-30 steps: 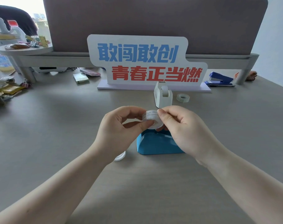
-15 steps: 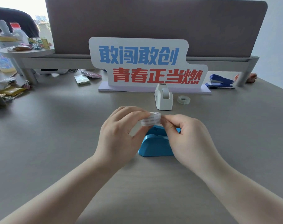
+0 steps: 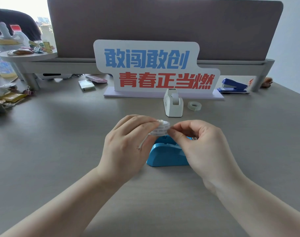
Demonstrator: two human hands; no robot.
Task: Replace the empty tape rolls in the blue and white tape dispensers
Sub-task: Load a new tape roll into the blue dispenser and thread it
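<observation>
My left hand (image 3: 127, 144) holds a white tape roll (image 3: 160, 129) tilted on its side, just above the blue tape dispenser (image 3: 166, 154). My right hand (image 3: 199, 144) pinches at the roll's right edge with thumb and forefinger. The blue dispenser sits on the grey desk (image 3: 60, 134), partly hidden behind both hands. Farther back stands the white tape dispenser (image 3: 173, 105), upright, with a roll core in it. A clear tape roll (image 3: 194, 106) lies flat to its right.
A white sign with blue and red characters (image 3: 154, 69) stands behind the dispensers. A blue stapler (image 3: 234, 86) is at the back right, sticky notes (image 3: 86, 85) at the back left. Clutter and binder clips (image 3: 7, 96) fill the far left edge. A brown partition (image 3: 163, 23) closes the back.
The roll has turned from facing me to lying tilted between my hands. My left hand now covers the small clear roll that showed beside the blue dispenser a second ago.
</observation>
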